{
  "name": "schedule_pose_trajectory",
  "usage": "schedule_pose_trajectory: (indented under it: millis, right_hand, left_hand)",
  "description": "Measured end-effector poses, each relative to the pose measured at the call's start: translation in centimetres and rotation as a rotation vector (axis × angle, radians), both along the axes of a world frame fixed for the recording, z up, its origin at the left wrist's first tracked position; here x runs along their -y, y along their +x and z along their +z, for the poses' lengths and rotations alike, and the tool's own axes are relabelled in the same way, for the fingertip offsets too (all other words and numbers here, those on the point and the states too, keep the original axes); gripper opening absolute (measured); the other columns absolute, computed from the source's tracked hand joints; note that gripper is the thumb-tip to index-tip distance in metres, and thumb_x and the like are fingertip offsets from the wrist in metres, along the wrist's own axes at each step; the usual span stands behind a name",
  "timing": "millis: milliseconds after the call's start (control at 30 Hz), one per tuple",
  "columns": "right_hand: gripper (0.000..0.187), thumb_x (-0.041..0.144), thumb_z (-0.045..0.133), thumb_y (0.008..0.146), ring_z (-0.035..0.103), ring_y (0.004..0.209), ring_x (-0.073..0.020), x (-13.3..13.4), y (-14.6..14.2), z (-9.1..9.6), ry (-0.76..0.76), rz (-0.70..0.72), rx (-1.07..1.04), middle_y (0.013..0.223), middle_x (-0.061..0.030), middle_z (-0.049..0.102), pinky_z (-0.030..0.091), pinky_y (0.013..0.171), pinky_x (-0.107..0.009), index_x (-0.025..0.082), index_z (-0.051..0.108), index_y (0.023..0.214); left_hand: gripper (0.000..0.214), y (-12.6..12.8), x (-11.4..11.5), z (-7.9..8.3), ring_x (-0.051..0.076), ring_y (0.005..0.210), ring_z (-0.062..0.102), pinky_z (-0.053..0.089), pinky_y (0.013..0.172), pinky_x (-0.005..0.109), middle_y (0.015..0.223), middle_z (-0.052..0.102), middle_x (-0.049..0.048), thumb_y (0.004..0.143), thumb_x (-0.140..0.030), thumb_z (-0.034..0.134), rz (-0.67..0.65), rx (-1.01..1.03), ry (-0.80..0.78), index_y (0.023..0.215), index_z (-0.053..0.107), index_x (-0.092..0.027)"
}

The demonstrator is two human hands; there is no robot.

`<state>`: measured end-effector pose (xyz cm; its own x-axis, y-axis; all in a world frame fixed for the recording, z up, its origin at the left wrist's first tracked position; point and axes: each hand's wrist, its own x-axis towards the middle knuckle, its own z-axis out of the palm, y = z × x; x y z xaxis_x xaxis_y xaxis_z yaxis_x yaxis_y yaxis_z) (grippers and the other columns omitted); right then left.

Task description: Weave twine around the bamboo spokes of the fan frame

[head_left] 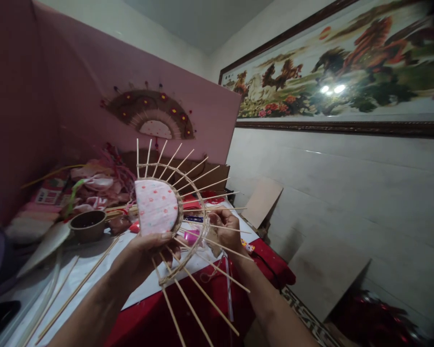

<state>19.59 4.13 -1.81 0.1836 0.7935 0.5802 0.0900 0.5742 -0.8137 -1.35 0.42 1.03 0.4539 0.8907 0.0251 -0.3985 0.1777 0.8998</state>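
I hold up a half-made fan frame (173, 202): a pink dotted half-disc (155, 206) with several thin bamboo spokes radiating out and pale cane woven across them in arcs. My left hand (144, 253) grips the half-disc's lower edge, thumb across it. My right hand (226, 231) is closed on the woven cane strand among the spokes at the frame's right side. A finished brown fan (152, 113) with coloured dots hangs on the pink board behind.
A table with a white sheet (94, 270) over a red cloth (202, 294) carries loose bamboo sticks (79, 284), a brown bowl (88, 225), and pink material piled at the left. Cardboard pieces (262, 200) lean on the tiled wall below a framed horse picture (332, 72).
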Motion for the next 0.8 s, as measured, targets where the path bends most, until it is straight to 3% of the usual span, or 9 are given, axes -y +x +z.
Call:
schedule_pose_trajectory:
  millis: [300,467,800]
  right_hand:
    - [0.019,0.038,0.059,0.076,0.046,0.058,-0.0105,0.9,-0.5,1.0,0.071,-0.067,-0.044,0.065,0.0023,0.052,0.038,0.055,-0.022,0.019,0.058,0.076]
    - [0.019,0.038,0.057,0.078,0.049,0.062,-0.0124,0.9,-0.9,0.6,0.119,-0.170,0.004,0.068,-0.0002,0.056,0.040,0.058,-0.024,0.019,0.059,0.077]
    - [0.020,0.039,0.049,0.083,0.043,0.051,-0.0099,1.2,-2.2,-0.7,0.057,-0.166,0.122,0.059,0.0029,0.050,0.035,0.050,-0.022,0.020,0.054,0.079]
  left_hand:
    - [0.012,-0.2,-0.1,-0.1,0.016,0.054,0.060,0.047,0.049,0.022,0.066,0.067,0.0096,0.066,-0.017,0.062,-0.045,0.066,-0.044,0.069,0.068,-0.007]
    - [0.014,-0.1,-0.1,-0.1,0.015,0.052,0.059,0.047,0.047,0.022,0.066,0.067,0.0085,0.066,-0.016,0.062,-0.057,0.105,-0.031,0.074,0.068,-0.007]
    - [0.014,-0.2,-0.1,-0.4,0.015,0.051,0.058,0.045,0.045,0.022,0.061,0.065,0.0107,0.069,-0.016,0.058,-0.094,0.097,-0.054,0.071,0.068,-0.007]
